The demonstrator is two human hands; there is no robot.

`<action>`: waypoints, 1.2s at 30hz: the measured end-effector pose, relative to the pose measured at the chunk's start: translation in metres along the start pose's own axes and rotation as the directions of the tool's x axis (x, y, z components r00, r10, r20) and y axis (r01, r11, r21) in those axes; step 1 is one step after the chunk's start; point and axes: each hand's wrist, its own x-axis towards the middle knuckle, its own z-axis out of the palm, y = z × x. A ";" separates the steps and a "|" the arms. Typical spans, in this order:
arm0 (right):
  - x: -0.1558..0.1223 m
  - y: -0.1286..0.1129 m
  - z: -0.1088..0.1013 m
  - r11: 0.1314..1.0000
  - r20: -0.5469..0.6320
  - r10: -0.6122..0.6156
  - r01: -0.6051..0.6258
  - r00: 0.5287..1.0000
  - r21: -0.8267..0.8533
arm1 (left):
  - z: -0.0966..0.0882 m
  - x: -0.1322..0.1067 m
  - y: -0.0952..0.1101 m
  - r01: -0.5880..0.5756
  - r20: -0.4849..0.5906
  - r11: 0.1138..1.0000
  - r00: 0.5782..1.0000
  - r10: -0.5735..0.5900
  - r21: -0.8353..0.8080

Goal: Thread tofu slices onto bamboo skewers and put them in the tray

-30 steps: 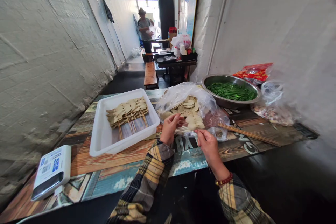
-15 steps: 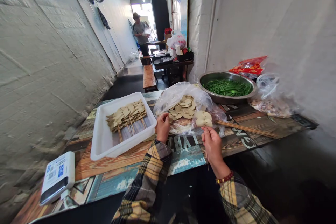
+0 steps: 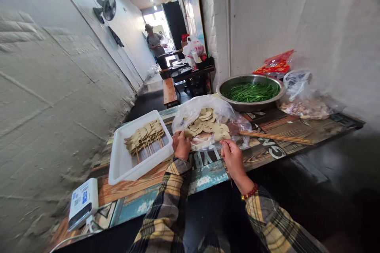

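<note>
Clear bag [image 3: 212, 102] in the middle, white tray [image 3: 118, 168] to its left; slices being threaded.
Right hand [image 3: 233, 159] at bag's near-right edge, left hand [image 3: 181, 147] at its near-left, fingers curled, hold unclear. Threaded slices [image 3: 221, 132] at near-right, on skewer [image 3: 231, 182] pinched by right fingertips. Probably best: pierce centrally, steady the skewer, keep slices flat.

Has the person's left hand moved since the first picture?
Yes: the left hand has shifted leftward, judged against the white tray; it is now closer to the tray's right edge.
</note>
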 end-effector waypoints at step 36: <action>0.000 -0.006 0.000 0.967 0.017 0.144 -0.144 0.989 0.208 | 0.039 0.036 0.098 0.193 0.260 0.938 0.958 -0.118 -0.288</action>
